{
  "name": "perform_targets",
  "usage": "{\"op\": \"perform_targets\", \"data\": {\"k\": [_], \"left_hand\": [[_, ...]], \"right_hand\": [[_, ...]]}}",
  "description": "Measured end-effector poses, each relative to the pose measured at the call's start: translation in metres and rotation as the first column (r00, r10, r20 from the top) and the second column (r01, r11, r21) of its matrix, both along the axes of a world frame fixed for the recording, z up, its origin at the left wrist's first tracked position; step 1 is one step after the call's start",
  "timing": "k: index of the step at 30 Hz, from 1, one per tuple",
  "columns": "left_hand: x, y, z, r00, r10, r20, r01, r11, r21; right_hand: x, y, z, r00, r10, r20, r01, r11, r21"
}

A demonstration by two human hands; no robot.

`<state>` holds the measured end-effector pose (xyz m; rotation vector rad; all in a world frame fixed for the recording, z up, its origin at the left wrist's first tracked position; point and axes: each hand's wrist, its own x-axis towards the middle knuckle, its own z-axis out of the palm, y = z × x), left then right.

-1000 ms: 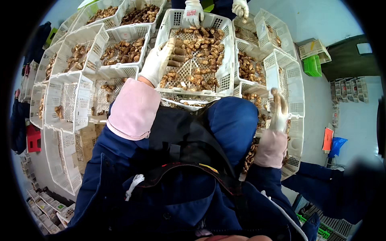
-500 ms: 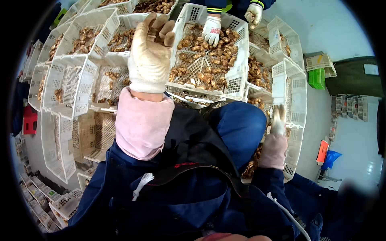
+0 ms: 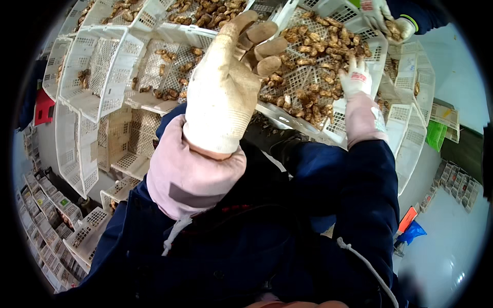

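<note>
A white lattice crate [image 3: 377, 54] lies in front of me, with many small brown and pale knobbly mushroom-like pieces [image 3: 313, 100] spread over its floor. My right hand [image 3: 355, 79], in a white glove, reaches in at the right side of the crate. Its fingers are stretched out over the pieces and touch or nearly touch them. Closer to the camera, my left hand [image 3: 231, 82] is raised near the crate's left edge, in a white glove with brown-stained fingers. Those fingers are loosely bent and apart, and nothing shows in them.
Beyond the crate, a co-worker's gloved hands [image 3: 377, 13] hold some brown pieces. More white crates [image 3: 105, 66] with scattered pieces stand to the left, others [image 3: 411, 128] to the right. A blue bag [image 3: 411, 232] and an orange object [image 3: 407, 219] lie at the far right.
My right hand has come from the side crates at the right into the front crate. The co-worker's hand has left that crate and joined the other. The whole view has shifted.
</note>
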<state>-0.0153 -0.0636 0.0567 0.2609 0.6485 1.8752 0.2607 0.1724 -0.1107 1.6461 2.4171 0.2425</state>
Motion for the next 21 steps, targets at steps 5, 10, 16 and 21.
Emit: {"op": "perform_targets", "data": {"k": [5, 10, 16, 21], "left_hand": [[-0.004, 0.008, -0.021, 0.993, -0.118, 0.008, 0.116, 0.983, 0.145], [-0.001, 0.008, -0.011, 0.995, -0.093, -0.045, 0.096, 0.993, 0.071], [0.011, 0.018, -0.011, 0.996, -0.059, -0.062, 0.057, 0.998, -0.034], [0.012, 0.037, -0.014, 0.99, -0.07, -0.122, 0.072, 0.997, 0.014]], "right_hand": [[0.004, 0.017, 0.005, 0.977, -0.16, 0.137, 0.181, 0.971, -0.154], [0.002, 0.01, 0.014, 0.98, -0.189, 0.055, 0.195, 0.896, -0.398], [0.002, -0.014, -0.003, 0.943, -0.329, -0.055, 0.275, 0.861, -0.428], [-0.027, -0.054, 0.027, 0.894, -0.38, -0.237, 0.098, 0.682, -0.725]]}}
